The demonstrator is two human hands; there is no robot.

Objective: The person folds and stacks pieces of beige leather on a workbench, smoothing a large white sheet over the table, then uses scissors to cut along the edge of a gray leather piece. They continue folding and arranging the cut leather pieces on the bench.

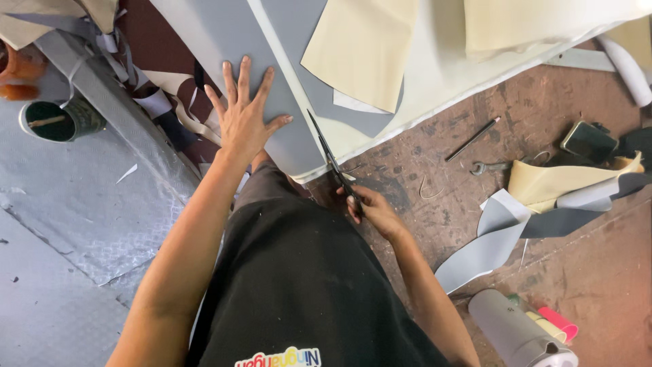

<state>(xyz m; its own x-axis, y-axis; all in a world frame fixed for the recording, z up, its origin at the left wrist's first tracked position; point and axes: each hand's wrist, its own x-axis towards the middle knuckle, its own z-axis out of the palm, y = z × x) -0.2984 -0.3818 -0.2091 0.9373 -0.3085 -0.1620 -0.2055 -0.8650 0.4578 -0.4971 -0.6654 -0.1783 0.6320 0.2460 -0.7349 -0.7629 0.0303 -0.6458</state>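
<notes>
Your left hand lies flat, fingers spread, on the grey sheet at the worktop edge; your right hand grips scissors, the cut barely begun

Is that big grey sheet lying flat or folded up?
Flat: the large grey vinyl sheet lies spread on the worktable, pressed down by the left hand, while black scissors cut its edge.
</notes>
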